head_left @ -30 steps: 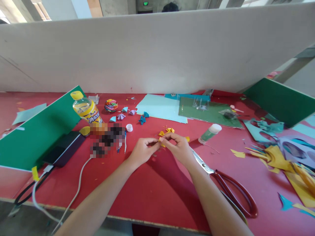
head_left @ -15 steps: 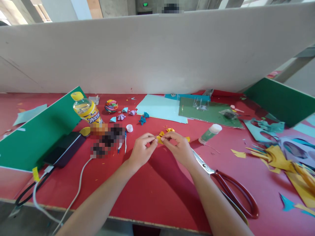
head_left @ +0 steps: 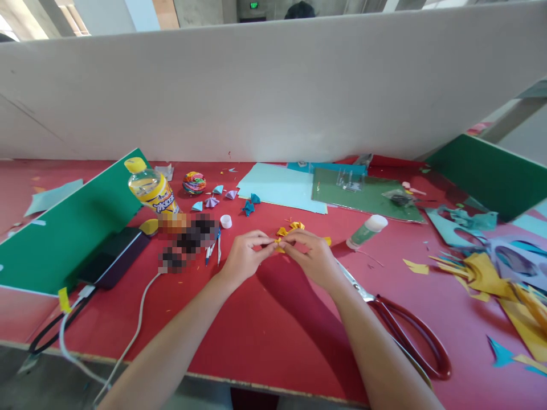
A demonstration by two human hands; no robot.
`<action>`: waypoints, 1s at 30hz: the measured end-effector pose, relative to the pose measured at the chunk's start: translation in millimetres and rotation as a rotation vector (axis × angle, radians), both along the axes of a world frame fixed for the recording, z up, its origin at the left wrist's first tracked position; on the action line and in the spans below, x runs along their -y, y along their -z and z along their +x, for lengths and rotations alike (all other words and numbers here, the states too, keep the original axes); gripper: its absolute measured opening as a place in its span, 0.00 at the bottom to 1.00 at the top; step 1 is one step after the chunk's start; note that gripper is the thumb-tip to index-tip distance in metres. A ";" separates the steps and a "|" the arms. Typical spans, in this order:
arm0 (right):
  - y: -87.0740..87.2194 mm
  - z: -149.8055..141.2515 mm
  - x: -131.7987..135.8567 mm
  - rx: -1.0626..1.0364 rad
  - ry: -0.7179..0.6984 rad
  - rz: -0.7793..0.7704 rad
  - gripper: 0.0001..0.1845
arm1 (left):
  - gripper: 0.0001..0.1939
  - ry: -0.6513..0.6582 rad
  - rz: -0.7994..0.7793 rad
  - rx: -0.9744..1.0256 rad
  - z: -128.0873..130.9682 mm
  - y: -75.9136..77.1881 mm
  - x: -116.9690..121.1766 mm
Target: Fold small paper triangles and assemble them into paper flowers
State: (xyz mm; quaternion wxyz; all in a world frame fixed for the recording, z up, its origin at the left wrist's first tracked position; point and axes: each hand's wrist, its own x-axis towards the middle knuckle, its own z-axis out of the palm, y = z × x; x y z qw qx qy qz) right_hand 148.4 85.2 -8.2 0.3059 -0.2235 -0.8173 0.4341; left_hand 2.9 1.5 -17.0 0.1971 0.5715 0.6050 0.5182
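Note:
A small yellow folded paper piece is pinched between my two hands above the red table. My left hand closes thumb and fingertips on its left side. From the right, my right hand grips it with thumb and index finger; the fingers partly cover its shape. Just beyond lie more yellow folded papers. Teal folded papers sit farther back, with lilac and pale blue ones to their left. Under my right forearm lie scissors with red handles.
A glue stick stands tilted right of my hands, its white cap lying at left. Pale blue sheets and a green sheet lie behind. Yellow scraps pile at right. A bottle and power bank occupy the left.
My fingertips have drawn closer together around the yellow paper, covering more of it. The other things on the table keep their places; the view has shifted very slightly.

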 end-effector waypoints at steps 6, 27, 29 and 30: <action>1.2 4.6 -3.1 0.035 -0.050 -0.140 0.11 | 0.11 0.058 -0.165 0.193 -1.4 -5.3 3.6; -8.0 13.5 -0.3 -0.004 -0.512 -0.345 0.12 | 0.16 0.632 -0.766 0.908 -5.9 -4.2 7.2; -6.3 13.1 -1.1 -0.007 -0.489 -0.346 0.12 | 0.17 0.617 -0.764 0.907 -6.4 -3.0 6.3; -4.7 12.6 -1.6 -0.026 -0.464 -0.349 0.11 | 0.16 0.596 -0.747 0.899 -6.2 -2.7 5.8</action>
